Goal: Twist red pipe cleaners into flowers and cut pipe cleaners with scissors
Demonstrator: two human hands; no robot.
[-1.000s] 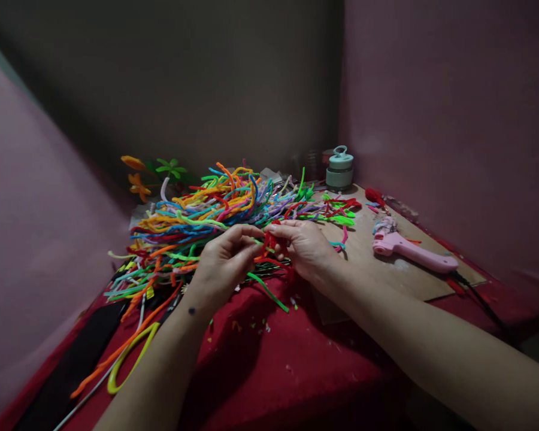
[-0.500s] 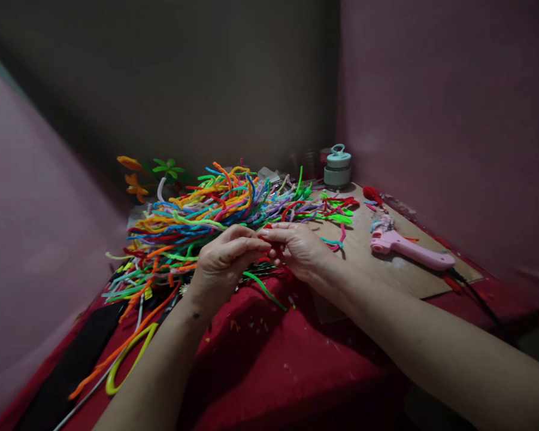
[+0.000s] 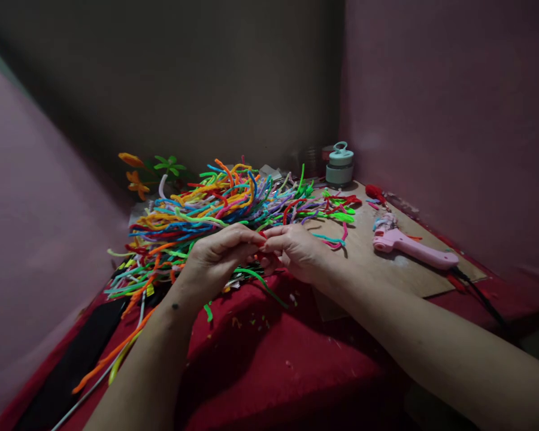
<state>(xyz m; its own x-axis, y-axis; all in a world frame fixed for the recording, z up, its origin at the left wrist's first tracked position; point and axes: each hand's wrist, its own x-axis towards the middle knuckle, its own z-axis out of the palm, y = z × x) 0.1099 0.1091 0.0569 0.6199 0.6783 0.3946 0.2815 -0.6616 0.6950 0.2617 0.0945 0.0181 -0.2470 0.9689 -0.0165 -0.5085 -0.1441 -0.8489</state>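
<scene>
Between my two hands is a small piece of red pipe cleaner (image 3: 262,237), mostly covered by fingers. My left hand (image 3: 222,254) pinches it from the left, thumb and forefinger closed. From the right, my right hand (image 3: 294,248) grips it with bent fingers, and the fingertips of both hands nearly meet. Just behind them lies a big heap of coloured pipe cleaners (image 3: 197,212). A green pipe cleaner (image 3: 269,291) sticks out below my hands over the red cloth (image 3: 269,359).
A pink glue gun (image 3: 415,248) with a black cord rests on a brown board (image 3: 413,278) at right. Behind stands a pale green bottle (image 3: 340,164). Pipe-cleaner flowers (image 3: 137,184) stand at back left. A black strip (image 3: 76,359) lies at front left.
My left hand has shifted a little left and its wrist has lowered, covering more of the yellow loop. Both hands still hold the red piece. The view has moved slightly.
</scene>
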